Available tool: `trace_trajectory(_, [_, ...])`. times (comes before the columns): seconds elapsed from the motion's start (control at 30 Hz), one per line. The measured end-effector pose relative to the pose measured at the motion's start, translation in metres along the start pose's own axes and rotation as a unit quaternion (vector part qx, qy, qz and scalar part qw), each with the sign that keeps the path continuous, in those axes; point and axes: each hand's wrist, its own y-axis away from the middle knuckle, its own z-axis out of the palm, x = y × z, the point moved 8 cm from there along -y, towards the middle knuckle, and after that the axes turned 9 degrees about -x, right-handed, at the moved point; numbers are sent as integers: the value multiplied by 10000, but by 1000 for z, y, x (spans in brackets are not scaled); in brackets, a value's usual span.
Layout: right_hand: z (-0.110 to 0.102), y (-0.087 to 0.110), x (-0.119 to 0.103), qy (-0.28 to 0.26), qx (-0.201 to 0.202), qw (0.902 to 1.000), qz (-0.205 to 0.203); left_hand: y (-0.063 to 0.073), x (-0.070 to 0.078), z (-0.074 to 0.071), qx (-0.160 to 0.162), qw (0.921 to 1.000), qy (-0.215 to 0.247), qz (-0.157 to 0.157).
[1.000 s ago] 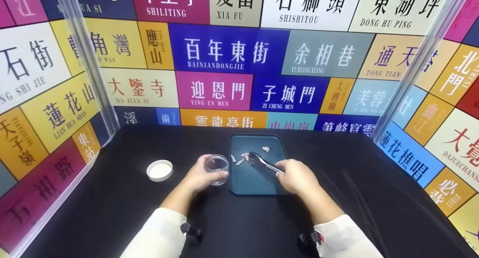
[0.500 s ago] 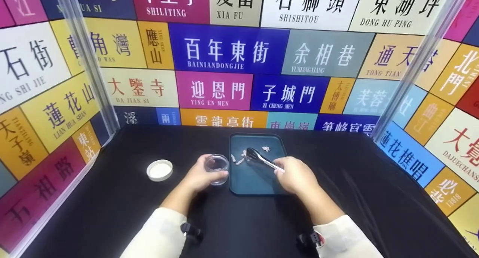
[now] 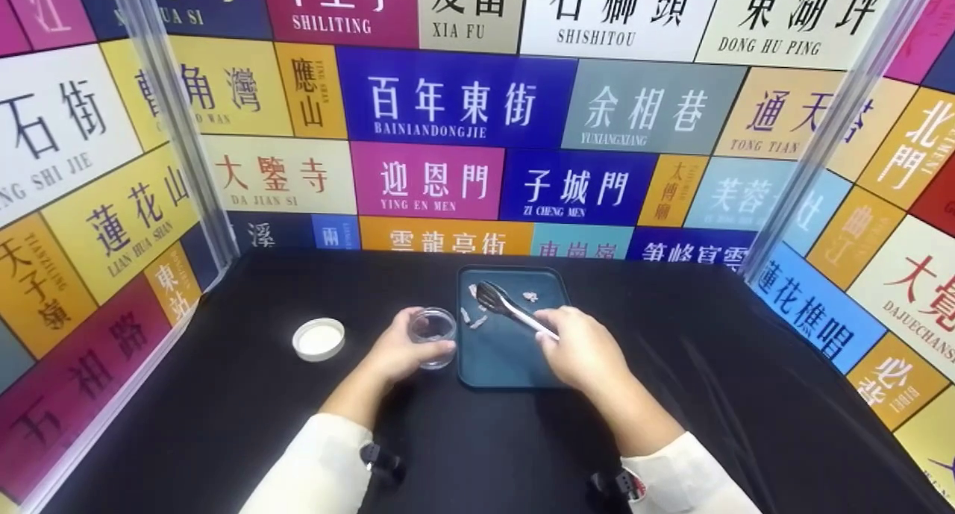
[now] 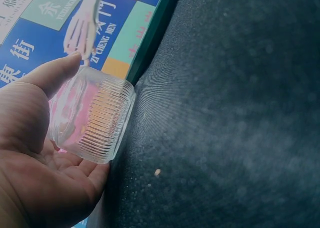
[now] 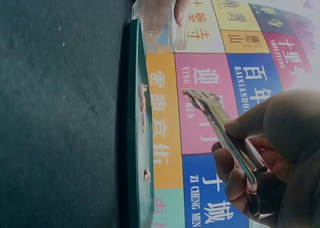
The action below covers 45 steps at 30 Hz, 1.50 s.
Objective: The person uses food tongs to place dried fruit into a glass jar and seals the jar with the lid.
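My left hand [image 3: 395, 348] grips a clear ribbed jar [image 4: 107, 120], lidless, beside the left edge of a dark teal tray [image 3: 515, 361]. Metal tongs [image 3: 513, 311] are in my right hand [image 3: 587, 348], fingers and thumb wrapped round the handles. In the right wrist view the tong tips stand raised above the tray. A small pale pink piece [image 3: 473, 291] shows at those tips; the head view alone leaves its grip unclear. Several pale strips [image 3: 478, 321] lie on the tray's left side, and a small pinkish clump [image 3: 530, 297] lies toward its back right.
A round white lid [image 3: 318, 339] rests on the black-covered table [image 3: 477, 447], left of the jar. Panels printed with Chinese characters [image 3: 455, 104] enclose the back and both sides. Tiny crumbs [image 4: 157, 172] dot the dark cloth in the left wrist view.
The tongs have moved left and back over the tray, nearer the jar, and a pale piece has shifted with their tips. The left hand and jar have stayed still.
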Motion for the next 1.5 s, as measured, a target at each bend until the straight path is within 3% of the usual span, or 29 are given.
trace_trajectory(0.2, [-2, 5, -14, 33, 268, 9990, -354, 0, 0, 0, -17, 10000, -60, -71])
trace_trajectory(0.63, [-3, 17, -39, -29, 551, 9951, -820, 1, 3, 0, 3, 10000, 16, 83])
trace_trajectory(1.03, [3, 28, -60, 23, 644, 9906, -1205, -1, 2, -1, 47, 9999, -62, 97])
trace_trajectory(1.5, [7, 31, -66, 72, 557, 9899, -1305, -1, 1, -1, 51, 9999, -117, 65])
